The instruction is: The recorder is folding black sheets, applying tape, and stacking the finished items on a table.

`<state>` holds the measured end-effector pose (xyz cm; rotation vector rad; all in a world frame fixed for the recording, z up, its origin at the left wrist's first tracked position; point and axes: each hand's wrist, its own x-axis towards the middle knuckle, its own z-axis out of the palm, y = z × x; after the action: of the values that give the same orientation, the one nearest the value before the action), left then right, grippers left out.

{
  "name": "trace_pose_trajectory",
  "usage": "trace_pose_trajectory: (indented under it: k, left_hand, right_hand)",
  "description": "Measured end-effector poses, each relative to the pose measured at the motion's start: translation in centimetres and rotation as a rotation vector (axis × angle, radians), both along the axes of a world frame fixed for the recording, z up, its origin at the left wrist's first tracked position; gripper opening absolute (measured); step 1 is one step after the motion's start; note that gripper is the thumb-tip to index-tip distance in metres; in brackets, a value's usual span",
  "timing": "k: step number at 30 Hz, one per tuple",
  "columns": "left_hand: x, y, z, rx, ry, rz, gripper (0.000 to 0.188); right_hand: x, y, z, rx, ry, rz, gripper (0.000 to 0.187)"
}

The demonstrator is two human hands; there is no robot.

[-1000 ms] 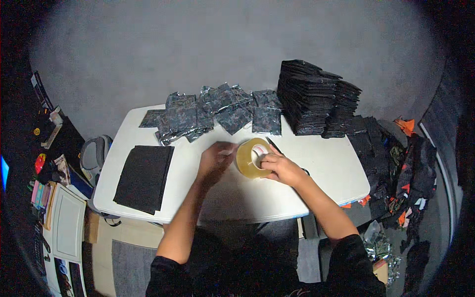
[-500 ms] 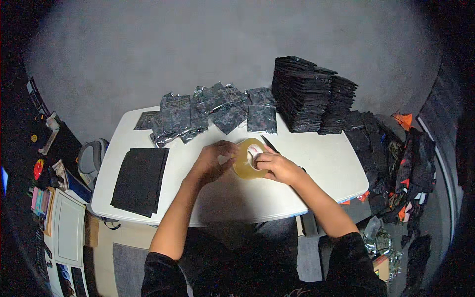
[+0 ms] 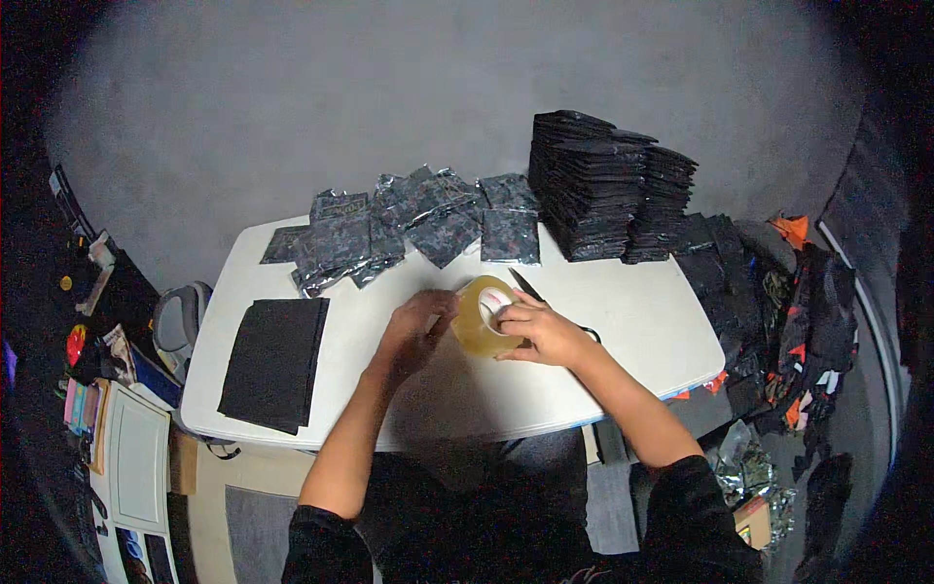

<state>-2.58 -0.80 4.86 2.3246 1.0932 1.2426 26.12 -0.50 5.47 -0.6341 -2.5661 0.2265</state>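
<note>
A wide roll of clear yellowish packing tape (image 3: 474, 336) with a pale core is held over the middle of the white table. My right hand (image 3: 545, 331) grips its right side, with fingers at the core opening. My left hand (image 3: 413, 331) is at the left edge of the roll, thumb and fingers closed together against the tape; the exact fingertip contact is too dark to make out. Partly under my right hand lie scissors (image 3: 526, 284), their dark blades pointing away and a black handle loop showing beyond the wrist.
Flat black folded pieces (image 3: 272, 362) lie at the left. Several dark patterned packets in shiny plastic (image 3: 443, 219) line the far edge, beside a tall stack of black packages (image 3: 593, 190). Dark and orange items (image 3: 788, 331) pile up right of the table (image 3: 662, 336). A grey chair (image 3: 178, 321) stands left.
The roll tilts slightly and sits a little further left and lower. My right fingers have shifted around its core. My left hand stays close to the roll's left edge.
</note>
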Motion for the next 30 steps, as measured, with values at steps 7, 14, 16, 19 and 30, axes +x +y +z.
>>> trace_pose_trajectory:
  k: [7, 14, 16, 19, 30]
  left_hand:
    - [0.4, -2.4, -0.9, 0.036, -0.155, 0.022, 0.02]
    - [2.5, -1.4, -1.8, -0.121, -0.209, 0.037, 0.015]
    - [3.2, -0.7, -2.8, -0.24, -0.196, 0.083, 0.014]
    - [3.8, 0.5, -4.0, -0.463, -0.465, -0.032, 0.022]
    - [2.5, -0.4, -1.9, -0.405, -0.378, 0.2, 0.011]
  right_hand:
    - [0.5, -0.2, -0.7, 0.055, 0.032, -0.116, 0.038]
    - [3.4, 0.6, -1.9, 0.056, 0.025, -0.233, 0.042]
    - [3.7, 0.7, -2.0, 0.067, 0.01, -0.318, 0.043]
    - [3.2, 0.5, -1.3, 0.053, 0.004, -0.315, 0.042]
    - [0.9, 1.5, -1.9, 0.149, -0.116, -0.599, 0.045]
